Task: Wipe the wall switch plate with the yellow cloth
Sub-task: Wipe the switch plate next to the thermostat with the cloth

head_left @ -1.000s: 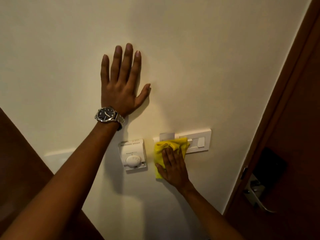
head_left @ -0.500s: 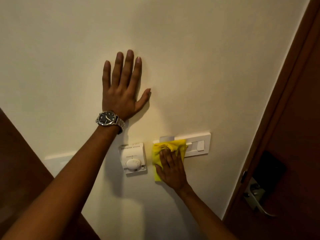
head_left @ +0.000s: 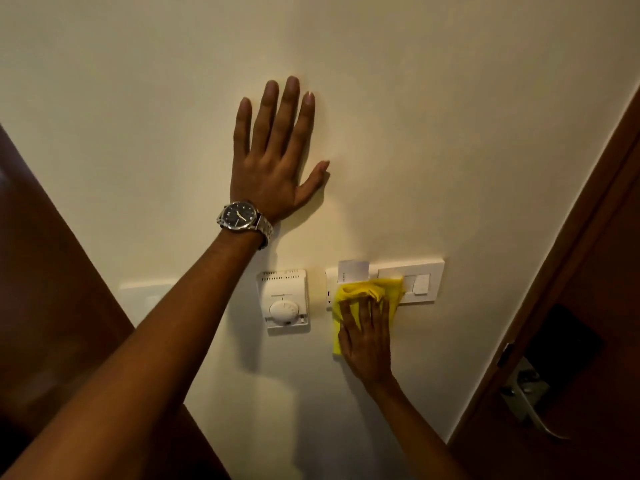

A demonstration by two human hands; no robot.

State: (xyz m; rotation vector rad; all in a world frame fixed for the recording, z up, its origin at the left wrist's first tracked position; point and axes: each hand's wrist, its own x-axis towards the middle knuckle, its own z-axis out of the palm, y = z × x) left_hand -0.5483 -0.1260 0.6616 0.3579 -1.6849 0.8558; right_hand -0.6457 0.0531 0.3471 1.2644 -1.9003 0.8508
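A white switch plate [head_left: 427, 271] is fixed to the cream wall at the right of centre, with a rocker switch [head_left: 421, 284] near its right end. My right hand [head_left: 367, 336] presses a crumpled yellow cloth [head_left: 367, 291] flat against the plate's left and middle part, fingers spread over the cloth. The cloth hides that part of the plate and hangs down below it. My left hand [head_left: 273, 157] lies flat on the bare wall above and to the left, fingers apart, holding nothing. A metal wristwatch [head_left: 242, 218] sits on that wrist.
A white thermostat with a round dial [head_left: 284, 301] is on the wall just left of the plate. A white card [head_left: 353, 268] stands in a slot at the plate's upper left. A brown door with a metal handle [head_left: 530, 400] is at the right; dark wood [head_left: 45, 306] at the left.
My right hand and the cloth have slid a little to the right along the plate, uncovering its left edge. My left hand stays flat on the wall.
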